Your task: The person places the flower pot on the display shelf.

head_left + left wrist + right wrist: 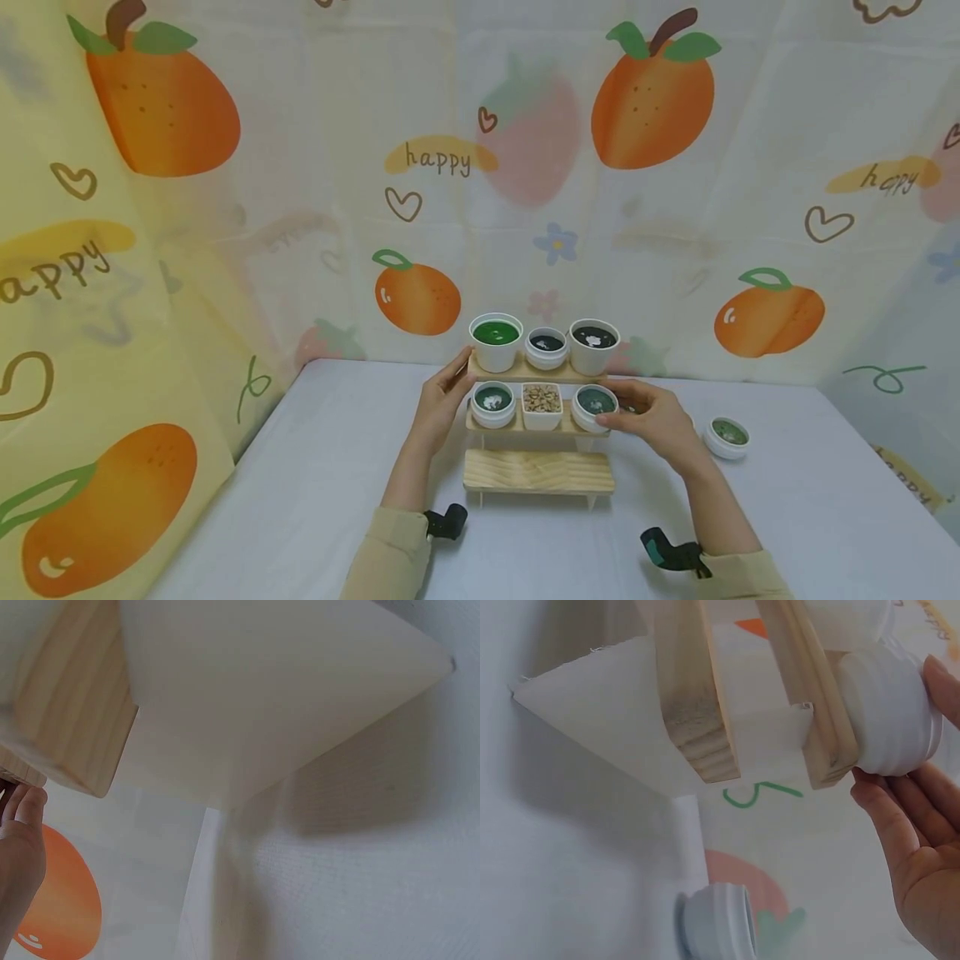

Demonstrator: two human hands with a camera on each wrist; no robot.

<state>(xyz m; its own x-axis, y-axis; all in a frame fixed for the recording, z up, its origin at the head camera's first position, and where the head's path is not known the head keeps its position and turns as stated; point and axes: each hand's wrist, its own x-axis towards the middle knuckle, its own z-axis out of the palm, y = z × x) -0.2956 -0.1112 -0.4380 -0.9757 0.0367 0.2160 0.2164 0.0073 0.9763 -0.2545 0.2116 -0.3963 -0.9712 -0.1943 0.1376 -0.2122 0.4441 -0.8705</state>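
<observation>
A stepped wooden display stand (538,472) has three tiers. At the right end of its middle tier, my right hand (651,417) pinches a small round white jar (596,408) with dark green contents. The right wrist view shows this jar (889,709) against the shelf edge, between thumb and fingers (892,817). My left hand (441,404) touches the left end of the top tier with fairly straight fingers. Sharing the middle tier are a green-filled jar (493,405) and a square cup (542,407) of pale seeds or grains.
Along the top tier stand a bright green cup (496,343), a small dark-filled jar (546,348) and a larger dark-filled cup (594,347). Another green-filled jar (727,438) sits on the white table (300,508) to the right. Behind hangs a fruit-printed cloth (315,167).
</observation>
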